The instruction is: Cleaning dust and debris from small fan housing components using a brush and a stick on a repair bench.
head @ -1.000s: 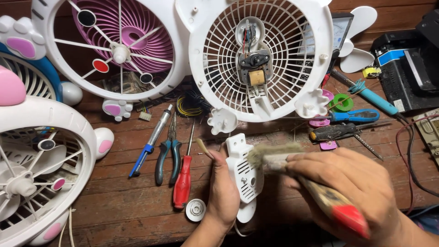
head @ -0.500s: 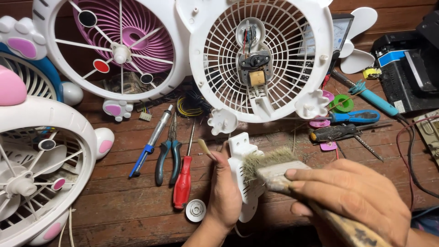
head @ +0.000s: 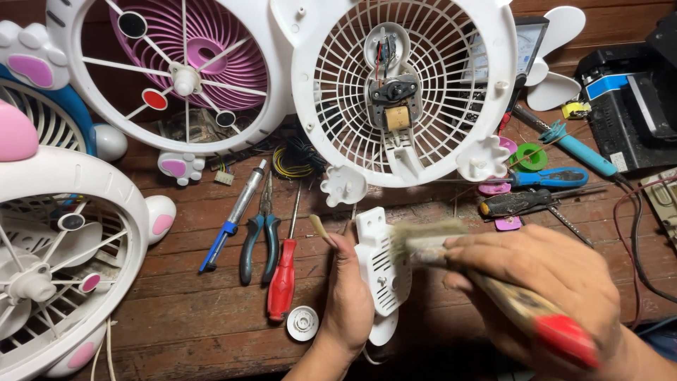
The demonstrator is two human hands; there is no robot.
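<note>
Above the wooden counter (head: 176,310), left hand (head: 350,296) grips a white plastic cover (head: 381,271) upright; right hand (head: 557,282) is closed around a paintbrush (head: 493,289), bristles touching the cover's top edge.

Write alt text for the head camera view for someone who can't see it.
A left hand holds a white vented plastic cover while the right hand sweeps a paintbrush over it. Around them on the wooden workbench lie a red screwdriver, pliers and opened white fan grilles.
</note>
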